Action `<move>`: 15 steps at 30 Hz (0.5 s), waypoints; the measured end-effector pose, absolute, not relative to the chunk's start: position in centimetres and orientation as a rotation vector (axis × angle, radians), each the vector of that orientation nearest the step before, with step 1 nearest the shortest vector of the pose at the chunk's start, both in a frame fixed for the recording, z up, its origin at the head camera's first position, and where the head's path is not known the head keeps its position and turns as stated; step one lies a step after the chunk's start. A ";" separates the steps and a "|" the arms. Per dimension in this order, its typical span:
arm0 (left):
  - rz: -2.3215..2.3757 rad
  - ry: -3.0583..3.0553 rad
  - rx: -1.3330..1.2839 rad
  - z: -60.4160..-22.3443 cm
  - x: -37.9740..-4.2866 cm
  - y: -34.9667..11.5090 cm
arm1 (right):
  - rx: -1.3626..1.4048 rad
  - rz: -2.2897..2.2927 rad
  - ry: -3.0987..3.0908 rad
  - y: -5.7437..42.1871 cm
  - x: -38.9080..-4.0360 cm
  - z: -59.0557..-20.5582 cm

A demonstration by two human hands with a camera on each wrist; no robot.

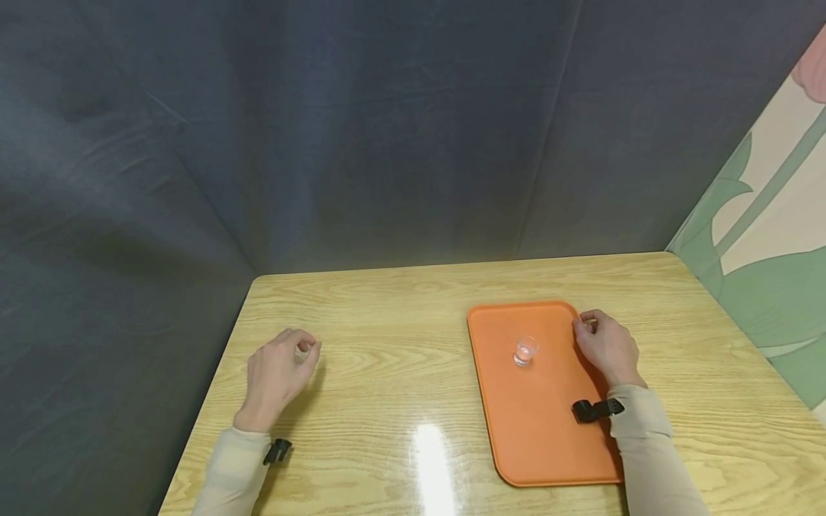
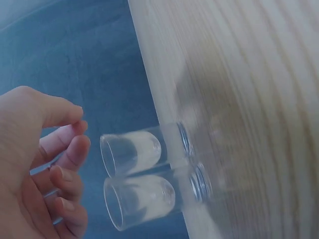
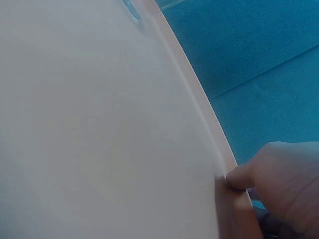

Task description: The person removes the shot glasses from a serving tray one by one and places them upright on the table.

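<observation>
At the right of the head view, my right hand [image 1: 608, 350] pinches the right rim of an orange tray [image 1: 542, 430]. Up close in the right wrist view, the thumb [image 3: 239, 177] presses inside the rim and the other fingers are mostly hidden beyond it. A small clear glass [image 1: 525, 350] stands on the tray. Over the left of the table hovers my left hand [image 1: 279, 373], fingers loosely curled, holding nothing. Beside its fingertips in the left wrist view stand two small clear glasses, one [image 2: 132, 152] next to the other [image 2: 142, 201], apart from the hand.
The wooden table [image 1: 387, 330] spreads between the hands, with a bright light reflection near its front. Dark blue curtain [image 1: 400, 143] hangs behind and to the left. At the right is a wall with a painted plant [image 1: 774, 215].
</observation>
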State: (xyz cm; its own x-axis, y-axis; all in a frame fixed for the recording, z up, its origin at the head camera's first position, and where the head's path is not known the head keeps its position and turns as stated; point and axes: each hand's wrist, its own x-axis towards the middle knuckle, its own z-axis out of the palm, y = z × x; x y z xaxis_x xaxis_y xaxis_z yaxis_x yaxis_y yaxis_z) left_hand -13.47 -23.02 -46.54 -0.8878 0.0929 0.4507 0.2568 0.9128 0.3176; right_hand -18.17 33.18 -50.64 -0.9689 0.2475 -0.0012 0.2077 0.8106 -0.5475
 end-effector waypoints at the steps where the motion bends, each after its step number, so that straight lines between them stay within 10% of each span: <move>1: -0.515 -2.634 -0.267 -46.6 -13.5 -22.9 | -0.367 0.868 -2.923 33.2 -18.2 -50.6; 15: -0.509 -2.715 -0.370 -47.1 -13.5 -20.9 | -0.350 0.857 -2.909 33.1 -18.2 -50.7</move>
